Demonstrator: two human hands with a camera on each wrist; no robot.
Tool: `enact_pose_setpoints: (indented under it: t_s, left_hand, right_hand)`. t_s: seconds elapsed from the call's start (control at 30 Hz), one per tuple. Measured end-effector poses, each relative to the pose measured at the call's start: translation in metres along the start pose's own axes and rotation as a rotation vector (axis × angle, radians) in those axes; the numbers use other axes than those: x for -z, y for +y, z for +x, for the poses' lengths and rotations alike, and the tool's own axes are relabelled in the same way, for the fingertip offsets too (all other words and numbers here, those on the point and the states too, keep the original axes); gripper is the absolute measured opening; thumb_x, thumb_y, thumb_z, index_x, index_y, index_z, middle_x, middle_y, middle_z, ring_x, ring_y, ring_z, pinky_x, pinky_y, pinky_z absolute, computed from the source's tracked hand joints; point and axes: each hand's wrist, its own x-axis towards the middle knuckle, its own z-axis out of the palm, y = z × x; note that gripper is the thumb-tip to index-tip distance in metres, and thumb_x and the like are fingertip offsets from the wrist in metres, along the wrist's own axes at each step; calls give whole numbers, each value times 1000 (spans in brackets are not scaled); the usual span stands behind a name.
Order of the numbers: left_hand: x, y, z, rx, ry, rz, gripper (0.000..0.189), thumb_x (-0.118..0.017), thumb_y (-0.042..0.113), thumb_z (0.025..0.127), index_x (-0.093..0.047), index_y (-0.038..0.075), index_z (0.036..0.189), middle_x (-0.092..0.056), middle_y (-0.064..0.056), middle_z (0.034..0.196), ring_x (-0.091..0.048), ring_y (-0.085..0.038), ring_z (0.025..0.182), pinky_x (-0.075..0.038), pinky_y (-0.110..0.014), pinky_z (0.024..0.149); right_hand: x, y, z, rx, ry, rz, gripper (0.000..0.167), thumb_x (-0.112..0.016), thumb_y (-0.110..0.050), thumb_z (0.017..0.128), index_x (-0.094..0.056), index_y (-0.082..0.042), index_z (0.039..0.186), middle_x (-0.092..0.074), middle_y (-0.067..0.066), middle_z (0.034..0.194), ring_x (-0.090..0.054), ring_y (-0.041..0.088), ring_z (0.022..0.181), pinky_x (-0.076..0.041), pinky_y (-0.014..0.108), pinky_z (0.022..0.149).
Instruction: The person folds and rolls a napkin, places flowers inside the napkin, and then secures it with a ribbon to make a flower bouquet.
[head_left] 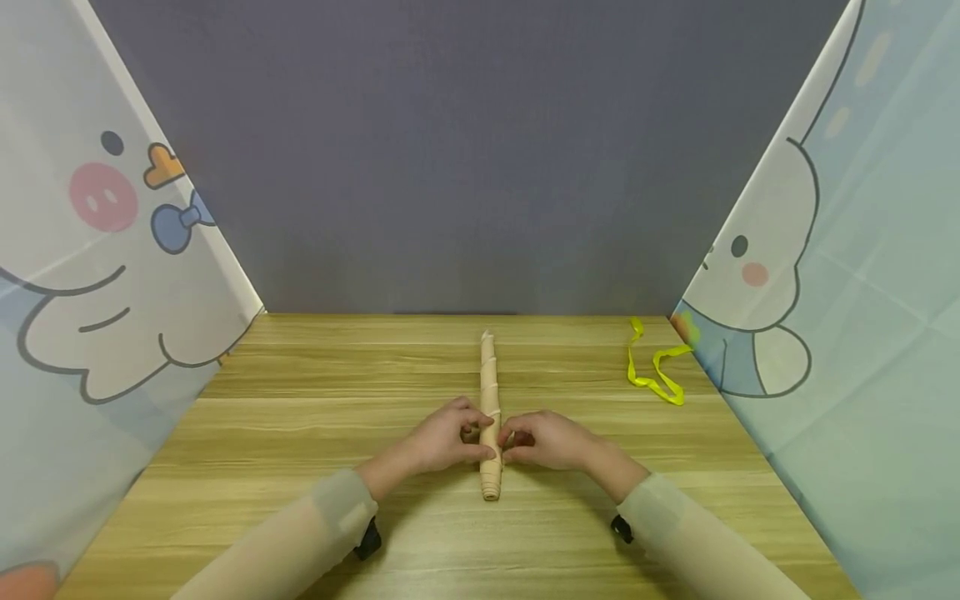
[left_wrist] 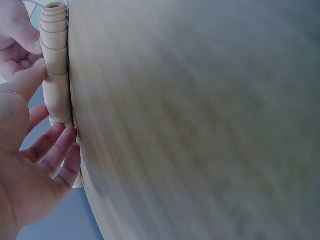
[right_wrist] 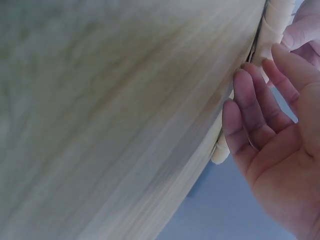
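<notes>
Wood-grain tabletop (head_left: 375,375), beige roll (head_left: 489,396), grey wall (head_left: 465,158)

The rolled strip (head_left: 489,392) was a plain, pale tan, ringed along its length by slanting lines where its layers overlapped. Beneath it the counter (head_left: 300,417) wore a wood-grain pattern of honey yellow streaked with brown. The ribbon (head_left: 643,382) was bright yellow (easily the loudest colour there). Behind, the back panel (head_left: 465,150) was a plain, dark purplish grey. The left sheet (head_left: 45,208) bore a white, dark-outlined cartoon figure with a pink oval, an orange beak and a blue bow; the right sheet (head_left: 885,250), pale blue-green, had a white figure with a pink cheek. Both sleeves (head_left: 270,542) were cream, greyer at the cuffs (head_left: 343,498).
</notes>
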Motion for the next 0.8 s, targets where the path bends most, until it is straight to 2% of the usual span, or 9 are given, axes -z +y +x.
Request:
enact_pose_setpoints:
  t_s: [0.17,0.33,0.53,0.8]
  left_hand:
    - [-1,-1,0,5,17,2,55,-87,45,95,-75,12,138,-64,0,123,-61,-14,104,-55,-29,87]
    - [0,1,0,20,14,4,57,-87,47,95,-75,15,140,-63,2,124,-59,-12,99,-53,-28,84]
    - [-2,1,0,35,9,6,58,-87,47,95,-73,16,143,-61,2,128,-57,-12,98,-51,-29,84]
    - [-1,1,0,40,5,7,59,-87,47,95,-73,17,143,-61,1,129,-58,-12,102,-53,-30,88]
  right_hand:
    - [2,4,-3,-32,-33,15,22,-76,-31,106,-78,-23,126,-77,-11,107,-66,-1,91,-57,25,83]
    - [18,20,-12,-113,-17,-7,27,-73,-33,107,-76,-20,131,-73,-12,98,-62,1,83,-54,28,76]
    - [52,59,-32,-250,59,-15,28,-68,-29,110,-75,-13,132,-71,-7,96,-61,6,81,-52,29,74]
    - [90,119,-68,-343,202,-73,25,-68,-18,109,-76,-2,127,-76,3,101,-67,13,90,-56,37,80]
